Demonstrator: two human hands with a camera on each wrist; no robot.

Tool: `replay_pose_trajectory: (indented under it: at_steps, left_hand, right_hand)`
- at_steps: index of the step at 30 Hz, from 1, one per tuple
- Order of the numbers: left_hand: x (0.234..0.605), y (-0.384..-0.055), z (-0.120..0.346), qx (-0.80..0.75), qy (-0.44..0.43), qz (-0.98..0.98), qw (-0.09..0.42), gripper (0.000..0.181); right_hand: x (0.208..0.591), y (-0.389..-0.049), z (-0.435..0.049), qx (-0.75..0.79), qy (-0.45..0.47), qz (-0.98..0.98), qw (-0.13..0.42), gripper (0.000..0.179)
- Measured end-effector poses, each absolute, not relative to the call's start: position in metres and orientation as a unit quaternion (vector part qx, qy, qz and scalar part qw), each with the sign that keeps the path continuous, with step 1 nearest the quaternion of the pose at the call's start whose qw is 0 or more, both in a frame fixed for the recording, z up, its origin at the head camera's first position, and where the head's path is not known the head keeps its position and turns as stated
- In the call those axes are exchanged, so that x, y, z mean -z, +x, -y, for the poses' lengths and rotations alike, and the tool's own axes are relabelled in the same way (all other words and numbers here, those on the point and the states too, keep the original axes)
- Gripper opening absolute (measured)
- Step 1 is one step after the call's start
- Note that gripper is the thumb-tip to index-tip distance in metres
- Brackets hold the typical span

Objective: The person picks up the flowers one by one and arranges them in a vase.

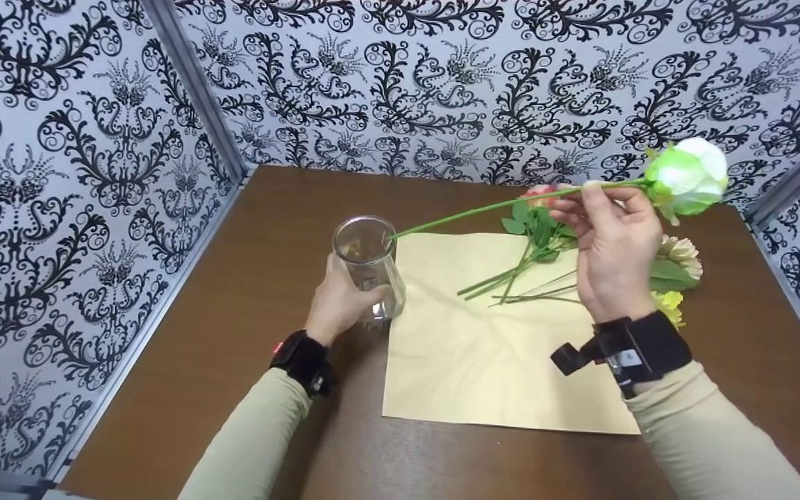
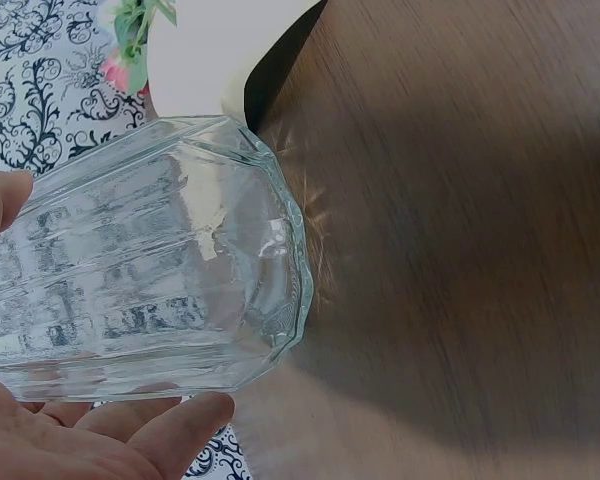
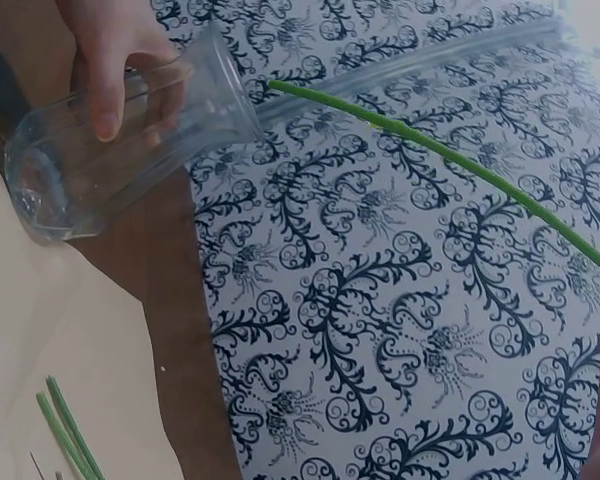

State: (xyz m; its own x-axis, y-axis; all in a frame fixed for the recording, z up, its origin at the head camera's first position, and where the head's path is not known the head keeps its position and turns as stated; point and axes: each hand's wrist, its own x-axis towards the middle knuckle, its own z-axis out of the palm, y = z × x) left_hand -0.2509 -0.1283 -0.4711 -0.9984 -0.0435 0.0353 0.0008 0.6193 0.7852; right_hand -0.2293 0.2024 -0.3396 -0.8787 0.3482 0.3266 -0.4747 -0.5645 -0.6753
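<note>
A clear glass vase (image 1: 389, 281) with faceted sides stands upright at the left edge of a cream paper sheet. My left hand (image 1: 346, 295) grips it around the body, thumb in front and fingers behind, as the left wrist view also shows. My right hand (image 1: 619, 243) pinches the green stem of an artificial white-and-green rose (image 1: 690, 177) just below its bloom. The rose is held nearly level above the table, bloom to the right. Its stem tip (image 3: 276, 86) points left, right by the vase's rim (image 1: 365, 239).
On the cream sheet (image 1: 483, 368) lie other artificial flowers: a red-pink bloom (image 1: 539, 194) with green leaves, a pale cream bloom (image 1: 679, 255) and a yellow one (image 1: 669, 305). Their stems point left. Patterned panels (image 1: 400, 90) enclose the brown table (image 1: 233, 278) at the back and sides.
</note>
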Motion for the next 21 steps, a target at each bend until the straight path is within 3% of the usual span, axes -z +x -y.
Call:
replay_pose_trajectory:
  at_steps: [14, 21]
  left_hand:
    - [0.473, -0.251, 0.128, 0.431, 0.014, 0.902, 0.036, 0.100]
    - [0.472, -0.251, 0.128, 0.433, 0.018, 0.901, 0.033, 0.099]
  right_hand:
    - [0.351, -0.231, -0.166, -0.810, 0.102, 0.534, 0.220, 0.023]
    - [0.357, -0.229, -0.151, -0.778, 0.111, 0.584, 0.203, 0.012]
